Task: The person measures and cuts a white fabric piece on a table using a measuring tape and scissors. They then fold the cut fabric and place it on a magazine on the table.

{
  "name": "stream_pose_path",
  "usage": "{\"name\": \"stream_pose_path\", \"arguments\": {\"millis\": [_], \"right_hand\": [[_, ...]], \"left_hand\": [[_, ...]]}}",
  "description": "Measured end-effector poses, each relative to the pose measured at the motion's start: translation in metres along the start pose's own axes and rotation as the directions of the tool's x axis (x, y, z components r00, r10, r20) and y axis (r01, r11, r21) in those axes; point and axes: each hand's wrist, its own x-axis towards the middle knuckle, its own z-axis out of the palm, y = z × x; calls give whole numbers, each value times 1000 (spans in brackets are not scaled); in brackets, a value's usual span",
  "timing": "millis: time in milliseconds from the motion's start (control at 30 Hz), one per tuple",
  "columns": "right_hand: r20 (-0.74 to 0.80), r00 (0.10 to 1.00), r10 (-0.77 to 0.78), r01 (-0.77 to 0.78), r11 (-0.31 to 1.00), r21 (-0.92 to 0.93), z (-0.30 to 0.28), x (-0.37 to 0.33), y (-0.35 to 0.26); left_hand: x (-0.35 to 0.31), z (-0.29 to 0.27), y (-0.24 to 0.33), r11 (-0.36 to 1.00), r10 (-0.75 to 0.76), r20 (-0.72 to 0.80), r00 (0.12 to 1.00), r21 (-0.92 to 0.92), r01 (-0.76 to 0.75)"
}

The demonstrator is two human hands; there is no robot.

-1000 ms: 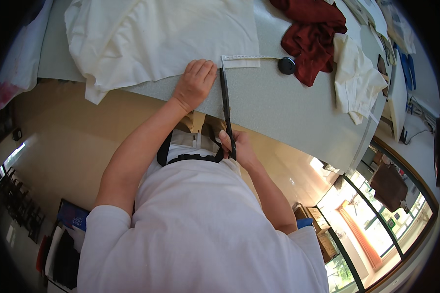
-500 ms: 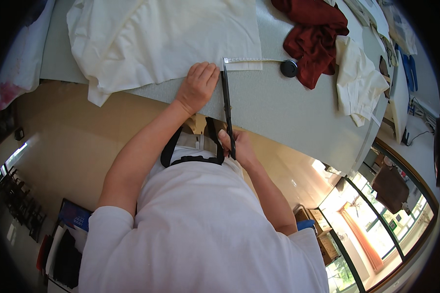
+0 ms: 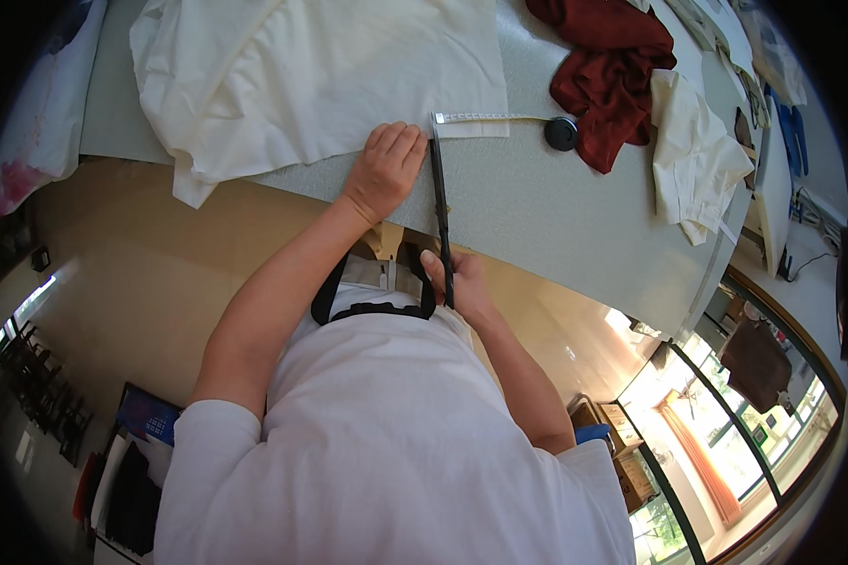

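Note:
My left hand [image 3: 388, 168] presses down on the near edge of a white cloth [image 3: 349, 75], its fingers together; whether it pinches the fabric I cannot tell. In my right hand [image 3: 462, 281], at the table's near edge, are long dark scissors [image 3: 442, 202]. Their blades point away from me and their tips touch the cloth's near edge, just right of my left hand. A white tape measure [image 3: 485, 118] lies along that edge from the scissor tips rightward to its round black case [image 3: 562, 134].
A dark red cloth [image 3: 608, 85] lies crumpled on the grey table [image 3: 575, 226], right of the tape case. Another white cloth piece [image 3: 693, 155] is beside it. A white fabric with pink stains [image 3: 42, 122] hangs at the far left. Glass doors [image 3: 725, 443] stand at the lower right.
The whole view has shifted very slightly. My hands, the scissors and the cloth keep their places relative to each other.

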Motion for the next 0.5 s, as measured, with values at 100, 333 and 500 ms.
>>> {"name": "stream_pose_path", "arguments": {"millis": [100, 333, 500], "right_hand": [[9, 1000, 27, -27, 1000, 4, -1, -1, -2], [-11, 1000, 14, -14, 1000, -3, 1, 14, -14], [-17, 1000, -1, 1, 1000, 23, 4, 17, -16]], "left_hand": [[-2, 3, -1, 1000, -1, -6, 1000, -1, 1], [-3, 3, -2, 1000, 4, -7, 1000, -9, -4], [-2, 2, -3, 999, -5, 7, 1000, -44, 5]]}}
